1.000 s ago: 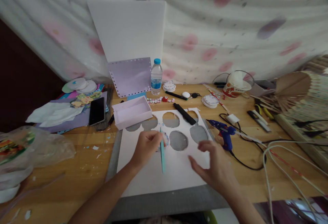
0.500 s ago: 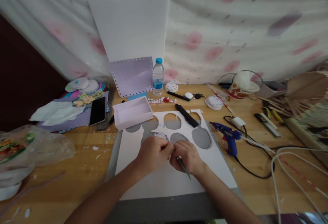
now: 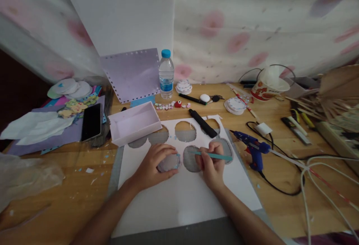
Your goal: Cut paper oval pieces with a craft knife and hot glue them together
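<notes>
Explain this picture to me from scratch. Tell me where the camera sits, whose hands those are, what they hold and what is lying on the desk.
The camera is worn on a person's head and looks forward and down, so both arms reaching in from the bottom belong to that person. There is no machine.

The left hand presses a small round disc flat on a white sheet that has round holes cut out of it; the sheet lies on a grey mat. The right hand grips a thin teal tool, which looks like a pen or a craft knife; I cannot tell which.

Around them on the wooden desk lie a blue glue gun, a shallow white box, a water bottle, a black phone and a black marker. A flowered cloth hangs behind.
</notes>
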Demonstrator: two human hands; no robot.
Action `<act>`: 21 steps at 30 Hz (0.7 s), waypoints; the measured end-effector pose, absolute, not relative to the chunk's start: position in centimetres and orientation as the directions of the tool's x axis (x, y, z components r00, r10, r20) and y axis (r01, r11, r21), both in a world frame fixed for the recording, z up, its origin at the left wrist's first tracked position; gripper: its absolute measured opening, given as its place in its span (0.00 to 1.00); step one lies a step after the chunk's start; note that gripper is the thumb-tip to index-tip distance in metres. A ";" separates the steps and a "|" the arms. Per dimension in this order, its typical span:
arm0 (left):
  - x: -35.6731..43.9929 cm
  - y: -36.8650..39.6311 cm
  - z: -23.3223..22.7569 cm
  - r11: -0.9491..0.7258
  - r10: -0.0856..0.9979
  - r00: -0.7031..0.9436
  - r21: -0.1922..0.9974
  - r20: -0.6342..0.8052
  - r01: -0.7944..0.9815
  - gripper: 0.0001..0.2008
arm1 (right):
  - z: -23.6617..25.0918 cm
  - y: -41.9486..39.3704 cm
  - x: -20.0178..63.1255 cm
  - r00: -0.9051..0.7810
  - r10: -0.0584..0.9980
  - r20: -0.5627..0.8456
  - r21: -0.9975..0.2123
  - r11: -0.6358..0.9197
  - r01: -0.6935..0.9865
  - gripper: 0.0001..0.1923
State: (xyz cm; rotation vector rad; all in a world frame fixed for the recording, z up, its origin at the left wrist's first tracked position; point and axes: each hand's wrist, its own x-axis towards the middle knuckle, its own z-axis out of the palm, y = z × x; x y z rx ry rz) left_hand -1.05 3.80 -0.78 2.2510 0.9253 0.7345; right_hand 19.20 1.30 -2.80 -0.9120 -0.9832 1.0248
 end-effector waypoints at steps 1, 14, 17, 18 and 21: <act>-1.0 3.7 -0.9 -0.563 0.772 0.576 0.709 0.268 0.425 0.20 | -2.8 1.1 19.1 0.200 0.961 0.192 -0.932 0.243 -0.270 0.11; -1.0 3.9 -1.5 -0.539 0.804 0.504 0.745 0.315 0.394 0.18 | -2.4 0.2 17.8 0.038 0.980 0.193 -0.924 0.195 -0.329 0.10; -0.9 3.8 -1.6 -0.539 0.805 0.505 0.742 0.313 0.399 0.18 | -2.5 0.2 17.9 0.032 0.981 0.191 -0.929 0.192 -0.317 0.10; -0.9 3.8 -1.6 -0.541 0.804 0.506 0.739 0.313 0.402 0.18 | -2.5 0.2 17.9 0.032 0.981 0.192 -0.931 0.192 -0.311 0.10; -0.9 3.8 -1.7 -0.546 0.803 0.508 0.726 0.311 0.419 0.18 | -2.6 0.2 17.8 0.021 0.981 0.194 -0.937 0.191 -0.293 0.11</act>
